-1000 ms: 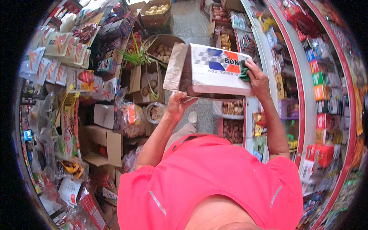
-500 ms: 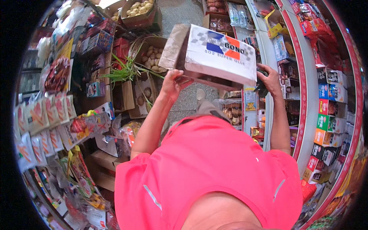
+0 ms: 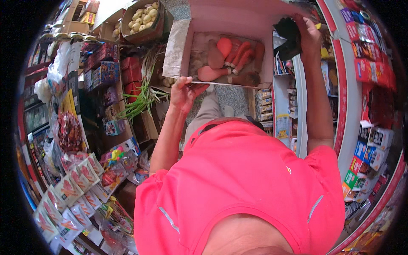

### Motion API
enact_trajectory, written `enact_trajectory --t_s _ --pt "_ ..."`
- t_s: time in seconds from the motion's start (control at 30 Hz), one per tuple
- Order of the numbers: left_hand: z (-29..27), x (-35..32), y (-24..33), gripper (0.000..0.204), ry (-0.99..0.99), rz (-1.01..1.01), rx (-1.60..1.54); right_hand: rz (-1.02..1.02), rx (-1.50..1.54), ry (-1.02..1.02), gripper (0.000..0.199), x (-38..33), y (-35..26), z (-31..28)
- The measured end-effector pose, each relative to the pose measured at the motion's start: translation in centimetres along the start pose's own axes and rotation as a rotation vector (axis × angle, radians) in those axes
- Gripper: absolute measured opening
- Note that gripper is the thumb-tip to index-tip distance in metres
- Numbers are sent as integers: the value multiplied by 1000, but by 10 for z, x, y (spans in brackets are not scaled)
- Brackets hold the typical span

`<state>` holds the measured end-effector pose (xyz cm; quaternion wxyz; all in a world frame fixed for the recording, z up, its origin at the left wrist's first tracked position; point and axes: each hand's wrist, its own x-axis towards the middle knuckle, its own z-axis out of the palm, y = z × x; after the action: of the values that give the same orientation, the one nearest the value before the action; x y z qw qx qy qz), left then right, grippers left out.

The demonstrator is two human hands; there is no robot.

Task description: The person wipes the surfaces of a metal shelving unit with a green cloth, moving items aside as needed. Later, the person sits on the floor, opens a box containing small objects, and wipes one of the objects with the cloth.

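Head view: the box (image 3: 176, 51) hangs in front of the chest over the aisle, open towards the person, its long axis running left to right and its lid (image 3: 231, 15) raised along the far side. The left hand (image 3: 182, 95) grasps its near left corner, thumb over the rim and the other fingers below.

The right hand (image 3: 312, 38) is off the far right corner, higher in the view than the left. Its fingers are closed on a dark cloth (image 3: 289, 36), which hangs between the hand and the box; whether the fingertips also touch the lid, I cannot tell.

Inside, on the box floor, lies a loose heap of red pieces (image 3: 219, 44), bulb-shaped, with narrow necks. From the right hand they lie left and nearer the body, with the right wall between; from the left hand they lie right and farther out, just past the near rim. The left hand is the nearer one. The lowest left piece lies almost sideways, neck to the right; those on the right slant, necks down and left. Left of the box, spring onions (image 3: 146, 97) droop beside the shelves.
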<state>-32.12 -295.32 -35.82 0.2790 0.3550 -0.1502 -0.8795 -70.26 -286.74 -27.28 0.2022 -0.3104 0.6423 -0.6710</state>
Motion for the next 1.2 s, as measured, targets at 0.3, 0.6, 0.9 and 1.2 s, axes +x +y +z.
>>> enact_trajectory --t_s 0.3,0.6,0.9,1.2 --pt "3 153 111 24 -127 55 46 216 -393 77 51 285 84 67" --pt "86 296 236 8 -53 -4 -3 -17 -770 152 56 504 162 149" --pt "149 444 328 29 -81 25 -60 242 -474 -113 52 711 241 233" --pt "199 540 436 55 78 177 -127 -47 -408 -275 31 812 119 412"
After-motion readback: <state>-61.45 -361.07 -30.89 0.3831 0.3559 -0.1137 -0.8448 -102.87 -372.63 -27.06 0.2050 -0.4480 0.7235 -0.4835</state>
